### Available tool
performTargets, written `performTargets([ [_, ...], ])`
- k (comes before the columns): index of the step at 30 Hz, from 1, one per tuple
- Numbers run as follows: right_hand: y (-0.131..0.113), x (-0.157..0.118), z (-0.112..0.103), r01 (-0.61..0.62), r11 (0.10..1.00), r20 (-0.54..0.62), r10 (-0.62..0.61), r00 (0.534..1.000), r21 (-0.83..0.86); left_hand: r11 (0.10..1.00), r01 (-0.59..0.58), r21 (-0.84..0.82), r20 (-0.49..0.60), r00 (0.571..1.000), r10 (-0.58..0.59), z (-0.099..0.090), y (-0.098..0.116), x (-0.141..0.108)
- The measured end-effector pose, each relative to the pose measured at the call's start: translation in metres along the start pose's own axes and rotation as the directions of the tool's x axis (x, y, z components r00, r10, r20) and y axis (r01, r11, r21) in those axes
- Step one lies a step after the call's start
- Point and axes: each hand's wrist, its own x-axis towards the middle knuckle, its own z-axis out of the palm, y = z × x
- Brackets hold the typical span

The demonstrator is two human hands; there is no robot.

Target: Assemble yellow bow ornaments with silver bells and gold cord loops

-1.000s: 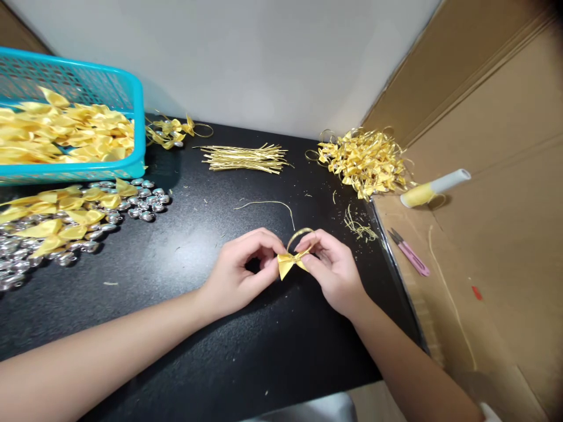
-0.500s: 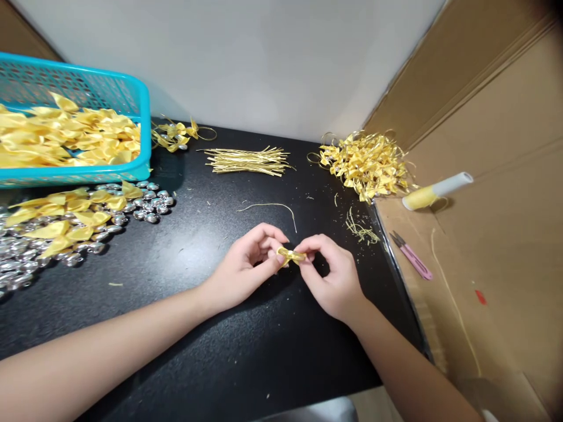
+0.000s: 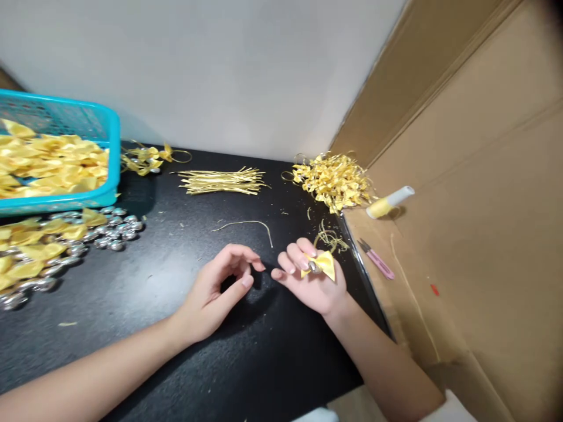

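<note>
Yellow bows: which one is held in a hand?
The yellow bow in the right hand, showing a silver bead at its middle; the others lie in the blue basket or in groups outside it.

Satiny cloth bow (image 3: 326, 265), shiny metallic bead (image 3: 313, 267), plastic basket (image 3: 115, 146)

Right hand (image 3: 310, 288), palm upturned, holding a yellow bow (image 3: 326, 265) with a silver bead (image 3: 313, 267); left hand (image 3: 207, 306), loosely curled, near but apart. Beyond, on the black desk (image 3: 255, 363), gold strips (image 3: 224, 181) lie between blue basket (image 3: 115, 155) and piled bows (image 3: 336, 183).
</note>
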Motion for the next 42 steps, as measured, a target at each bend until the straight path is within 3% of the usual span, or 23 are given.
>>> performTargets([
  [8,-0.001,-0.001,-0.001,-0.028,0.992,0.029,0.024,0.999,0.121,0.998,0.048,0.026,-0.050,0.998,-0.047,0.002,0.000,0.001],
  [17,-0.001,0.001,-0.004,-0.023,0.992,0.007,0.023,1.000,0.124,0.992,0.094,0.079,0.000,0.996,-0.095,-0.001,-0.001,0.001],
  [23,-0.001,0.003,-0.005,-0.013,0.988,-0.077,0.025,0.997,0.152,0.991,0.082,0.103,-0.002,0.997,-0.082,0.000,-0.002,0.004],
  [26,0.002,0.006,-0.004,0.013,0.998,-0.153,-0.003,0.988,0.067,0.990,0.074,0.119,0.002,0.997,-0.074,-0.001,-0.003,0.004],
  [28,0.001,0.009,-0.006,0.059,0.987,-0.241,-0.094,0.966,-0.148,0.989,0.075,0.125,-0.001,0.997,-0.076,-0.001,-0.005,0.004],
  [31,-0.015,0.015,-0.015,0.082,0.844,-0.377,-0.321,0.869,-0.530,0.989,0.078,0.126,-0.018,0.997,-0.077,-0.001,-0.007,0.003],
  [35,-0.067,0.023,-0.038,0.093,0.659,-0.416,-0.572,0.708,-0.747,0.988,0.080,0.132,-0.015,0.997,-0.079,-0.001,-0.007,0.004],
  [38,-0.109,0.034,-0.049,-0.042,0.472,-0.397,-0.686,0.610,-0.881,0.984,0.076,0.161,0.006,0.997,-0.078,0.000,-0.006,0.005],
  [40,-0.126,0.048,-0.049,-0.172,0.330,-0.364,-0.702,0.612,-0.928,0.979,0.084,0.184,0.019,0.996,-0.089,0.001,-0.004,0.006],
  [42,-0.133,0.069,-0.043,-0.277,0.158,-0.307,-0.687,0.659,-0.948,0.976,0.091,0.195,0.026,0.995,-0.098,0.002,-0.003,0.006],
])
